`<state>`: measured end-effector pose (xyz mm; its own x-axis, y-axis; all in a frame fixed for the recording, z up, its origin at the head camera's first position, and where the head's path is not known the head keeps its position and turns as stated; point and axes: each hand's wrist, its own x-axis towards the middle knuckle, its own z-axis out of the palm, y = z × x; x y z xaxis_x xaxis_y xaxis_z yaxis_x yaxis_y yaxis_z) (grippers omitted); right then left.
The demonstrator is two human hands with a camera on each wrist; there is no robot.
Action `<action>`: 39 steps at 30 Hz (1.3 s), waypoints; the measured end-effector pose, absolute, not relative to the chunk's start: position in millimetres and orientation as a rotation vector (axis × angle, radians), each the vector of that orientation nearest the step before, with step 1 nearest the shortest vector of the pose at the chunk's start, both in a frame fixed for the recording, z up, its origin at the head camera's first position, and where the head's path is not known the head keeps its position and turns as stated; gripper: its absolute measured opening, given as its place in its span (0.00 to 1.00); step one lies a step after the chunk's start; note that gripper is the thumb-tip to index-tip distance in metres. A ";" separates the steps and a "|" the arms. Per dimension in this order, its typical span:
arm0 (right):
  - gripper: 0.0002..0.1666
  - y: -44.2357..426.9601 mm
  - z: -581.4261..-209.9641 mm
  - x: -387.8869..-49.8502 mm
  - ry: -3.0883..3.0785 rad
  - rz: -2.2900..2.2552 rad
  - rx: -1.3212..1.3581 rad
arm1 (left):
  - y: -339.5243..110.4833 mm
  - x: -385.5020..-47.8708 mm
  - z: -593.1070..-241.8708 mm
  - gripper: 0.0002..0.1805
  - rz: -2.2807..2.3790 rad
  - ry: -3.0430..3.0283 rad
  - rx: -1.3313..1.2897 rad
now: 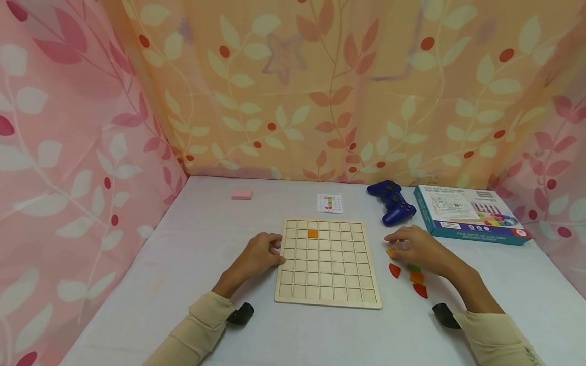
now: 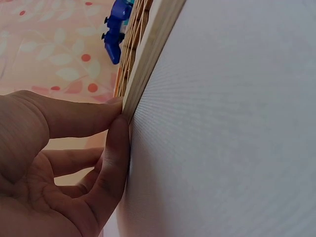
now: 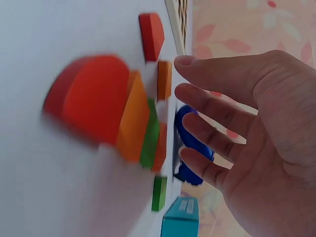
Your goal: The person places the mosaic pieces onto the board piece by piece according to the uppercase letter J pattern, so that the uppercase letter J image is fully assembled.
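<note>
In the head view, a wooden grid board (image 1: 327, 264) lies flat with one orange square (image 1: 313, 234) in an upper cell. My left hand (image 1: 258, 256) grips the board's left edge. The left wrist view shows thumb and a finger of this hand (image 2: 74, 163) together at that edge. Over the loose pieces hovers my right hand (image 1: 421, 249), fingers apart and holding nothing. An orange piece (image 3: 164, 80) sits near its thumb tip in the right wrist view. Close by lie a red rounded piece (image 1: 394, 270), another red piece (image 1: 420, 291), an orange square (image 1: 417, 277) and a green piece (image 1: 413, 268), partly hidden.
Beyond the board lies a small pattern card (image 1: 329, 203) with a coloured figure on a grid. A blue game controller (image 1: 391, 202) and a flat box (image 1: 471, 213) are at the back right. Farther left is a pink block (image 1: 241, 194). Patterned curtains (image 1: 293, 91) enclose the white table.
</note>
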<state>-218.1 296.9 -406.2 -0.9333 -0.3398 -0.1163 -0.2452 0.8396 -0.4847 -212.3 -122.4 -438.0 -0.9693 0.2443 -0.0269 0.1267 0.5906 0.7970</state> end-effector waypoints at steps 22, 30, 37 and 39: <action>0.21 337.7 -411.4 -197.9 2.937 -0.655 -0.373 | -121.7 -211.2 -437.1 0.34 1.352 2.670 0.298; 0.25 354.3 -413.2 -195.5 2.958 -0.653 -0.307 | -121.2 -210.9 -438.3 0.34 1.358 2.665 0.294; 0.25 356.9 -414.1 -195.7 2.941 -0.674 -0.320 | -121.8 -211.0 -437.6 0.33 1.361 2.662 0.295; 0.23 355.6 -415.0 -195.9 2.940 -0.676 -0.330 | -121.8 -211.1 -437.7 0.34 1.362 2.662 0.294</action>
<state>-195.9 355.6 -415.0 -0.9706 -0.2342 -0.0552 -0.1866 0.8774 -0.4419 -211.1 -121.8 -437.7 -0.9716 0.2343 -0.0329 0.1104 0.5722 0.8127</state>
